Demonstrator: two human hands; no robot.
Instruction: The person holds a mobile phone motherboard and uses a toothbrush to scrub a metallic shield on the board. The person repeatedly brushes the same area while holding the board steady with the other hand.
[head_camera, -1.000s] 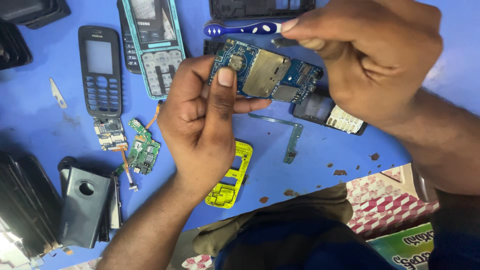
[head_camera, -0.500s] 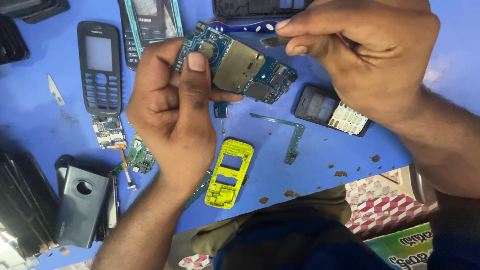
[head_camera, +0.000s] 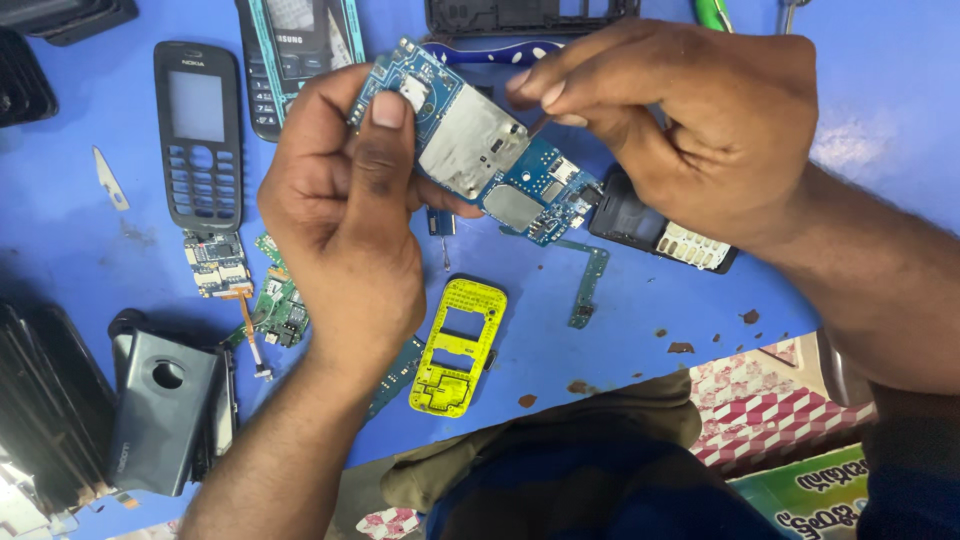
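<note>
My left hand (head_camera: 345, 215) grips a blue phone circuit board (head_camera: 480, 150) with silver shields, thumb pressed on its upper left end, held tilted above the blue table (head_camera: 880, 100). My right hand (head_camera: 690, 130) is pinched shut on a thin dark tool whose tip touches the board's right side near the large shield. A yellow phone frame (head_camera: 455, 345) lies on the table just below the hands.
A black phone front cover (head_camera: 200, 135), a teal-edged phone (head_camera: 300, 50), small green boards (head_camera: 280, 305), a dark keypad piece (head_camera: 660, 235), a thin green strip (head_camera: 588, 285), a grey power bank (head_camera: 160, 410) and a blade (head_camera: 108, 178) lie around. Patterned boxes (head_camera: 780, 410) sit at lower right.
Both hands with the board shifted slightly left and up, uncovering the yellow frame. The right hand's tool now touches the board.
</note>
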